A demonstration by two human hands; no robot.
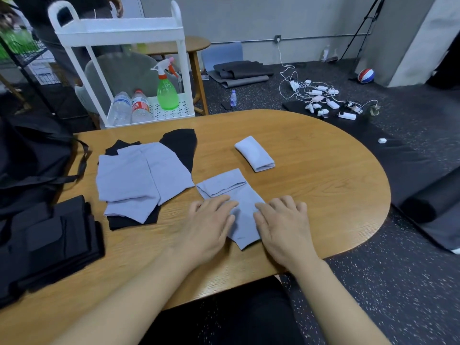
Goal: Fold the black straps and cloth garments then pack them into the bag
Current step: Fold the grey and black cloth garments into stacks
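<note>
A lavender cloth garment point(231, 192) lies flat on the wooden table point(323, 185), its far end folded over. My left hand point(209, 225) presses on its left side with straight fingers. My right hand point(283, 225) rests flat on its right side. A folded lavender piece point(255, 153) sits farther back. To the left lies a pile of lavender garments point(139, 178) on top of black cloth point(181, 145). Folded black straps point(47, 242) are stacked at the table's left edge. The black bag point(29, 155) slumps at the far left, one strap trailing onto the table.
Behind the table stands a white cart point(119, 33) holding water bottles point(132, 108) and a green spray bottle point(167, 90). Chargers and cables point(321, 98) lie on the dark floor. A person stands at the back left. A black roll point(433, 197) lies right of the table.
</note>
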